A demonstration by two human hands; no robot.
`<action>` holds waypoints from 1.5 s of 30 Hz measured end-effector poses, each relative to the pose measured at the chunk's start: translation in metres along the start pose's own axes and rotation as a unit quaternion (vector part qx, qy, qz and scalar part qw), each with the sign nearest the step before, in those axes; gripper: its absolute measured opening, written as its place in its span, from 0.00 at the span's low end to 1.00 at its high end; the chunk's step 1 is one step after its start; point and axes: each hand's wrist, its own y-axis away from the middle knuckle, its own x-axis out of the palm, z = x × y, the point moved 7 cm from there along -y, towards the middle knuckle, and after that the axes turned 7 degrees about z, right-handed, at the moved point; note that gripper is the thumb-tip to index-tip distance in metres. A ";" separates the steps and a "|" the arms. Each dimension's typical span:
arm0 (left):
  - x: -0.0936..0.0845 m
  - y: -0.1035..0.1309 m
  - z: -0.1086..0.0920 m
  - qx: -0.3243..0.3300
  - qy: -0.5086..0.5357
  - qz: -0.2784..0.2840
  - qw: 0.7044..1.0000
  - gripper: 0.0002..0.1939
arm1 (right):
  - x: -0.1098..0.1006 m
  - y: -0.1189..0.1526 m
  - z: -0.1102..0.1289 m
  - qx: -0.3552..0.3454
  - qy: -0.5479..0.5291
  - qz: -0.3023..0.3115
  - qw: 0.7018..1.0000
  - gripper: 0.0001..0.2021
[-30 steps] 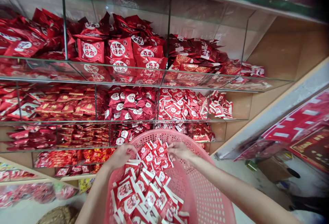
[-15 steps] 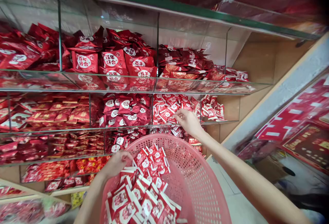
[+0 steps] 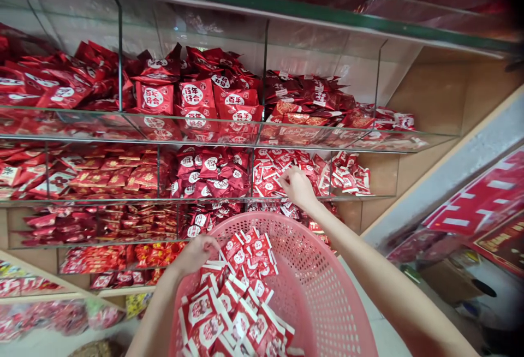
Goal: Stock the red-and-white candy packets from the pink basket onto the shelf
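Note:
A pink perforated plastic basket tilts below the shelves, holding many small red-and-white packets. At its left rim, my left hand is closed with the fingers curled over the edge. My right hand reaches out to a glass shelf compartment with similar small red-and-white packets. Its thumb and fingers are pinched together at the front of that pile; whatever they hold, if anything, is too small to make out.
Glass shelves with upright dividers hold larger red packets, dark red packets and gold-printed packets. A thick glass edge crosses above. On the right stand a wooden side panel and red-and-white packaging.
The view has shifted, so shelves and basket appear a little further right. My right hand stays at the same compartment, its fingers more curled. My left hand remains at the basket rim.

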 end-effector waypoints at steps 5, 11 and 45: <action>0.000 0.001 -0.003 0.008 -0.017 0.002 1.000 0.19 | -0.001 0.003 -0.001 0.017 0.014 0.003 1.000 0.11; -0.001 0.002 -0.002 -0.008 -0.013 -0.003 1.000 0.16 | -0.004 0.006 0.008 0.024 0.051 -0.008 0.998 0.16; -0.001 -0.001 0.009 0.009 -0.065 -0.027 0.998 0.16 | 0.057 0.082 0.040 -0.058 -0.516 0.082 0.851 0.10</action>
